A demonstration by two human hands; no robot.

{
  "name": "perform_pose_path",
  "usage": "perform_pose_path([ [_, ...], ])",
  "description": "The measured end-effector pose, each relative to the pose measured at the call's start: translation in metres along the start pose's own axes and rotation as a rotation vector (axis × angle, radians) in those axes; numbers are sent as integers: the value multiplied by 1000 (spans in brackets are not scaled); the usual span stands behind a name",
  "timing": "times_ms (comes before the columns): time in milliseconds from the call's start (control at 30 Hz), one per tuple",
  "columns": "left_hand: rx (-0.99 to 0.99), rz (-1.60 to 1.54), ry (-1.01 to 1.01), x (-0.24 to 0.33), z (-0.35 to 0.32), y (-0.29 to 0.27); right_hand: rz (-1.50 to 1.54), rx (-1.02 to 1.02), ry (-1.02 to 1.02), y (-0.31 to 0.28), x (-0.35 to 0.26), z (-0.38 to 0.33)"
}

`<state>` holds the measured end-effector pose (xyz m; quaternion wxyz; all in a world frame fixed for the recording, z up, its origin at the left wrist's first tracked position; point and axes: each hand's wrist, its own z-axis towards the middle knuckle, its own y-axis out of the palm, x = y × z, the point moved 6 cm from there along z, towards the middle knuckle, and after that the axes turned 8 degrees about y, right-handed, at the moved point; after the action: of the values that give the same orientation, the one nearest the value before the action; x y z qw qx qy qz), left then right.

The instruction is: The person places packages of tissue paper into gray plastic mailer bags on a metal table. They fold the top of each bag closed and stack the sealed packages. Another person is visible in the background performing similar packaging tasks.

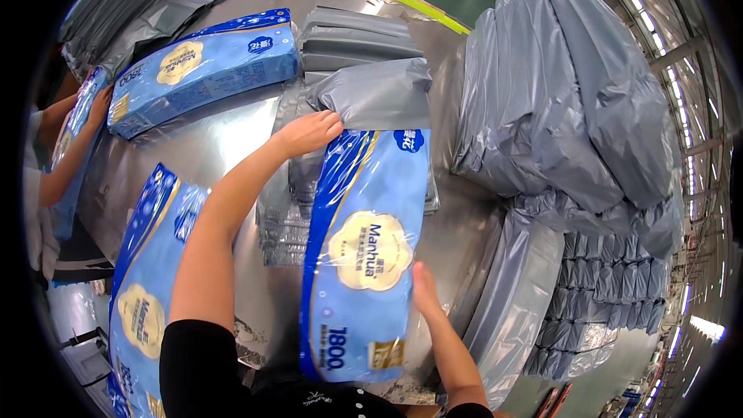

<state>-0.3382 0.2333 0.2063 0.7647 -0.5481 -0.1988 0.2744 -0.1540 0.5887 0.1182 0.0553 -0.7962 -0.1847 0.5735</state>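
A long blue tissue pack (pixel 360 186) lies in front of me, its far end inside the mouth of a grey plastic mailing bag (pixel 379 93). My left hand (pixel 311 133) is closed on the bag's edge at the pack's far left corner. Along the pack's right side rests my right hand (pixel 422 288), gripping it from the edge; some of its fingers are hidden. Beneath the bag and pack is a stack of flat grey bags (pixel 286 224). Another blue pack (pixel 166 232) lies by my left arm, partly covered by it.
One more blue pack (pixel 209 70) lies at the far left of the metal table (pixel 232 128). At the left edge, a co-worker's hands (pixel 97 104) hold a pack. Filled grey bags (pixel 557 93) are piled on the right, with a long one (pixel 515 279) nearer me.
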Motion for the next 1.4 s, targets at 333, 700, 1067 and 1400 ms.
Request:
perform_pose_path([
  [333, 238, -91, -725, -131, -91, 173, -202, 347, -215, 14, -75, 275],
  [700, -173, -780, -519, 14, -148, 99, -292, -144, -321, 17, -62, 113],
  [1067, -934, -1492, -741, 440, -324, 0, -359, -155, -280, 29, 28, -266],
  [1400, 406, -1402, -1332, 354, -262, -7, -379, 247, 54, -5, -14, -175],
])
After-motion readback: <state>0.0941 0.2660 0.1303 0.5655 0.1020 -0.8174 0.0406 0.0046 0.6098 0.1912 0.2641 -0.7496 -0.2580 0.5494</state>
